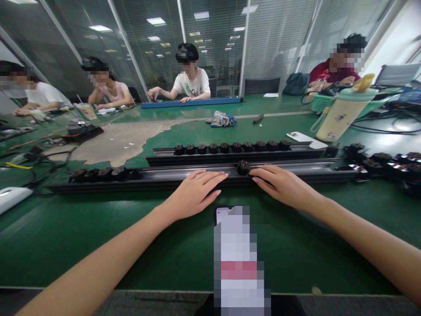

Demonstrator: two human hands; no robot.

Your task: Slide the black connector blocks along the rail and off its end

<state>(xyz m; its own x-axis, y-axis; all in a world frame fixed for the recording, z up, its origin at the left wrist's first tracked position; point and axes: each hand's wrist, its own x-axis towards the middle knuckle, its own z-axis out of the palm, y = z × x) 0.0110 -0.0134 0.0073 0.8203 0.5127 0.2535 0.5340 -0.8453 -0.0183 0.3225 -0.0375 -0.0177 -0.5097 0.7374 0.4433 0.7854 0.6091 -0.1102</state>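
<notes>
A long black rail (158, 186) lies across the green table in front of me, with a shiny channel along its top. In that channel stands a small black round part (243, 167) with copper-coloured prongs on top. My left hand (199, 191) rests over the rail's near edge, left of this part, fingers stretched out and holding nothing. From the right, my right hand (279, 182) reaches to the same part; its fingertips are at the part's side, not wrapped around it. Several similar black parts (98, 174) sit at the rail's left end.
Behind lies a second rail (230, 157) carrying a row of black parts. More parts (391, 164) are heaped at right. A phone (223, 213) lies before me, a white phone (305, 139) and a cup (344, 114) farther back. Across the table a person (194, 83) sits behind a blue bar (194, 103).
</notes>
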